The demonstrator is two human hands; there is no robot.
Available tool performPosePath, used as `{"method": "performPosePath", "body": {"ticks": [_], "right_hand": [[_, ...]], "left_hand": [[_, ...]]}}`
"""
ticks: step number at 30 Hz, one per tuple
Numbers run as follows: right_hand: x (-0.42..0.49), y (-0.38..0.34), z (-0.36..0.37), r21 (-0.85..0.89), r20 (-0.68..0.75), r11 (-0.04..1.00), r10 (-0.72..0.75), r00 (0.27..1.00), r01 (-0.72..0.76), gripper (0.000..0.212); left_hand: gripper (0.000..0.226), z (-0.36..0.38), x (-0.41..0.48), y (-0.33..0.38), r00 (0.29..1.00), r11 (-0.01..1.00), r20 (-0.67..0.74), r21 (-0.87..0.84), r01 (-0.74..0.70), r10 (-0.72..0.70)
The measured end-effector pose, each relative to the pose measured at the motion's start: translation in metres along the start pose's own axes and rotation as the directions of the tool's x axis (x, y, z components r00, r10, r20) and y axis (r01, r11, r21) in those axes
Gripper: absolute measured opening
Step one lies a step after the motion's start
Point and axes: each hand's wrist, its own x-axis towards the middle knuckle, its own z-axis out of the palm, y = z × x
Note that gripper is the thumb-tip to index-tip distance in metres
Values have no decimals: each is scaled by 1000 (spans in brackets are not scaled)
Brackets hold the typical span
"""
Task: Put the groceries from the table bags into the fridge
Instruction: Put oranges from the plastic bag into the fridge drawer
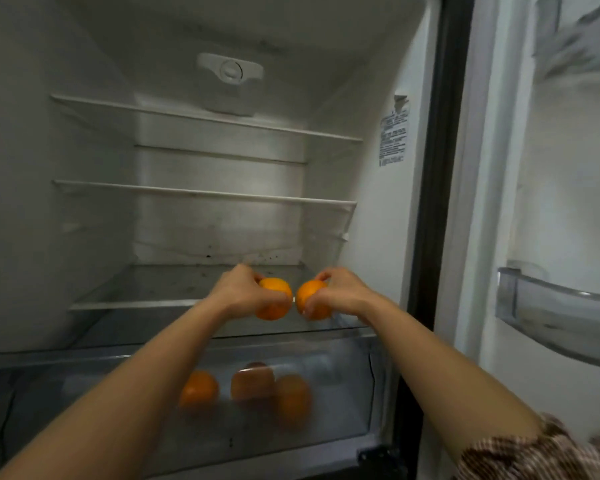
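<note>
The fridge (pixel 49 168) stands open, and both bare arms reach into it. The left hand (pixel 243 292) grips the left orange (pixel 276 299), fingers curled over its top and thumb across its front. The right hand (pixel 340 292) grips the right orange (pixel 312 299) the same way, fingers hooked over the top and thumb low on the near side. The two oranges sit just beside each other with a thin gap between them, at the front right of the bottom shelf (pixel 136 303); whether they rest on the glass or hang just above it cannot be told. Below the shelf, the clear drawer (pixel 84 393) holds a drawer orange (pixel 200 389), a brown fruit (pixel 253 382) and a third fruit (pixel 293 396), also orange, all blurred through the plastic. A sticker (pixel 394 140) is on the right inner wall. The door (pixel 568 202) hangs open on the right with a bin (pixel 551 313) on it. A patterned sleeve (pixel 534 452) shows at the lower right.
</note>
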Motion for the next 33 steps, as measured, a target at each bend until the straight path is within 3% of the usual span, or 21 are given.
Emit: {"method": "performPosePath", "body": {"ticks": [5, 11, 15, 17, 18, 22, 26, 30, 33], "right_hand": [[34, 12, 11, -269, 286, 959, 166, 944, -87, 40], [62, 32, 27, -439, 437, 883, 372, 819, -166, 54], [65, 33, 30, -600, 539, 784, 543, 644, -160, 52], [63, 32, 30, -639, 555, 757, 577, 599, -136, 55], [63, 32, 30, -648, 550, 753, 563, 617, -110, 56], [58, 36, 33, -553, 426, 831, 335, 840, -51, 35], [41, 28, 22, -426, 375, 902, 245, 894, -69, 18], [20, 11, 13, -272, 266, 962, 66, 962, 9, 17], [1, 3, 19, -114, 125, 987, -101, 987, 115, 3]], "left_hand": [[46, 26, 46, -4, 971, 956, 234, 292, -27, -45], [52, 52, 71, -4, 867, 936, 487, 342, -78, -106], [51, 68, 72, -2, 814, 901, 574, 393, -181, -87], [49, 73, 71, -2, 789, 868, 610, 432, -246, -80], [46, 75, 71, -3, 772, 853, 630, 444, -275, -79], [34, 73, 70, -9, 748, 878, 658, 406, -254, -88], [30, 58, 61, -8, 836, 982, 549, 164, -95, -11], [21, 30, 38, -4, 970, 989, 195, 0, -150, 147], [20, 12, 5, -4, 972, 975, -91, -22, -220, 218]]}}
